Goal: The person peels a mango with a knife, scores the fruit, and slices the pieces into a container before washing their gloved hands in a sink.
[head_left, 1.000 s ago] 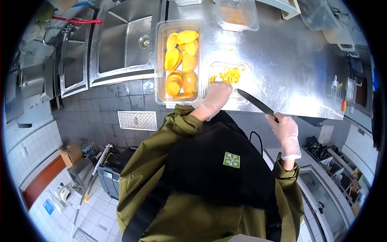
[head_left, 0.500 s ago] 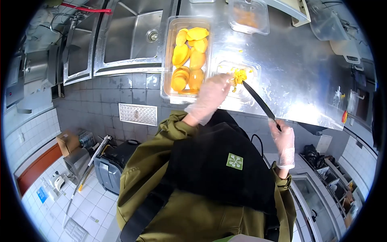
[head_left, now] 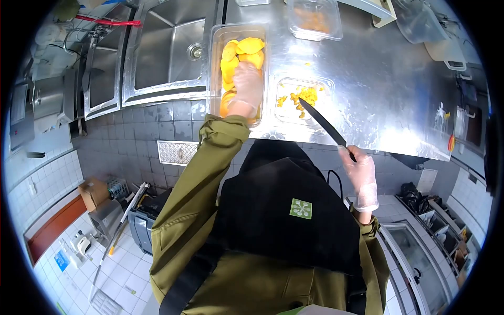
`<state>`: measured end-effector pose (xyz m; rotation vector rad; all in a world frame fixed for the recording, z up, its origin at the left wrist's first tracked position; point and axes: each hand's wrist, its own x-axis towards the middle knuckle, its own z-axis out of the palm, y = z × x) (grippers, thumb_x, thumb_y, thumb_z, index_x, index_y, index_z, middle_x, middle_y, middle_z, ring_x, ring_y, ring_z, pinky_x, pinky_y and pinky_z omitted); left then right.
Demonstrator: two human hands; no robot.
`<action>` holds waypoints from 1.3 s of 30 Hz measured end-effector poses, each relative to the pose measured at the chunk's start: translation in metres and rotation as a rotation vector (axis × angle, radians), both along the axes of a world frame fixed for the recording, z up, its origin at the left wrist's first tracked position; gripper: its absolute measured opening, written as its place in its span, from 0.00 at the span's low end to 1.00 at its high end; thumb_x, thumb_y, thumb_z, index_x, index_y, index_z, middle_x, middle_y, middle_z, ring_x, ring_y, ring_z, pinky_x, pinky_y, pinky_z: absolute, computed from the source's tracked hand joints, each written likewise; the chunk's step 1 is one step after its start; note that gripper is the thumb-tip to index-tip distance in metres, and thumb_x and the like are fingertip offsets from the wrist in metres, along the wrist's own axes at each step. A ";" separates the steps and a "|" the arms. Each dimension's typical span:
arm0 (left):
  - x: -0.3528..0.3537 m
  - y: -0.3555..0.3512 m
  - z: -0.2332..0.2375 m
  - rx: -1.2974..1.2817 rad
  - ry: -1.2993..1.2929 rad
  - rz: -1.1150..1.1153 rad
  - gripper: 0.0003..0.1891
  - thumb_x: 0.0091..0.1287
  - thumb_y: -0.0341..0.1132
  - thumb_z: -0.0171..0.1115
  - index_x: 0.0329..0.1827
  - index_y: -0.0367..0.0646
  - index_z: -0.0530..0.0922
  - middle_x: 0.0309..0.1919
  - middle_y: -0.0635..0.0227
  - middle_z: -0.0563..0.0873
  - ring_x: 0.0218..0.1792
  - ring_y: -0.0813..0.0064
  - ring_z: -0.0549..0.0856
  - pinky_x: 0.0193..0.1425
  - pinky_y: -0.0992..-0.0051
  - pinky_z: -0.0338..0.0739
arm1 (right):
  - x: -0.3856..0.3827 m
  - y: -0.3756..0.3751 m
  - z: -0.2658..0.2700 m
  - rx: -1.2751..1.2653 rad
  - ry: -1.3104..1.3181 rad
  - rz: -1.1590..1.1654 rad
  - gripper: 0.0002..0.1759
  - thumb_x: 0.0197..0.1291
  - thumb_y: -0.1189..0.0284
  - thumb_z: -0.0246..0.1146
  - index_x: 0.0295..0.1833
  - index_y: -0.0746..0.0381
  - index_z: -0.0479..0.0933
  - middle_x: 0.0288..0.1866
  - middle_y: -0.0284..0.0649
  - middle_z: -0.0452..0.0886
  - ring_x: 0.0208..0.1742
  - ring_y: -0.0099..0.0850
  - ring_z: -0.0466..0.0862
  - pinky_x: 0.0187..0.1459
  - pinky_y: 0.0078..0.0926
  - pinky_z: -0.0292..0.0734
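My left hand [head_left: 248,84], in a clear glove, reaches into the long clear tub [head_left: 214,79] of peeled yellow mango pieces [head_left: 229,68]. Its fingers are over the fruit and mostly hidden from view. My right hand [head_left: 359,170], also gloved, is closed around the handle of a dark knife [head_left: 324,124]. The blade slants up to the left, its tip at the diced yellow fruit [head_left: 308,95]. These small pieces lie in a shallow clear container [head_left: 326,107] beside the tub, near the counter's front edge.
A clear container [head_left: 315,21] with orange contents stands at the back of the steel counter [head_left: 378,84]. Sink basins [head_left: 168,52] are on the left. A dark bin [head_left: 142,226] stands on the floor at lower left.
My left hand has moved left from the diced fruit into the mango tub. The knife in my right hand has shifted slightly left and up, its tip still at the dice.
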<state>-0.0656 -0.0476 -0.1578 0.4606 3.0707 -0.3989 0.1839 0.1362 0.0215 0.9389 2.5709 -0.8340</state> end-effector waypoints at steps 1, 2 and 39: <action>-0.001 0.004 -0.003 -0.080 0.045 -0.012 0.15 0.58 0.38 0.59 0.44 0.40 0.74 0.37 0.64 0.75 0.37 0.70 0.80 0.29 0.75 0.79 | 0.000 0.000 0.000 -0.008 -0.004 -0.005 0.18 0.56 0.57 0.63 0.41 0.61 0.80 0.30 0.50 0.80 0.35 0.48 0.81 0.35 0.33 0.75; -0.003 0.006 -0.006 -0.084 0.022 -0.018 0.16 0.57 0.37 0.59 0.45 0.38 0.74 0.37 0.62 0.75 0.38 0.69 0.79 0.29 0.75 0.78 | 0.000 0.000 0.001 -0.012 -0.001 -0.010 0.18 0.56 0.57 0.63 0.41 0.61 0.80 0.30 0.50 0.80 0.35 0.48 0.81 0.36 0.33 0.75; 0.047 0.060 0.119 2.594 -1.516 0.507 0.29 0.67 0.60 0.33 0.51 0.44 0.71 0.32 0.61 0.78 0.34 0.64 0.76 0.48 0.58 0.69 | -0.027 -0.033 0.038 0.003 0.357 0.313 0.32 0.57 0.84 0.54 0.67 0.51 0.63 0.29 0.50 0.77 0.26 0.45 0.79 0.30 0.33 0.75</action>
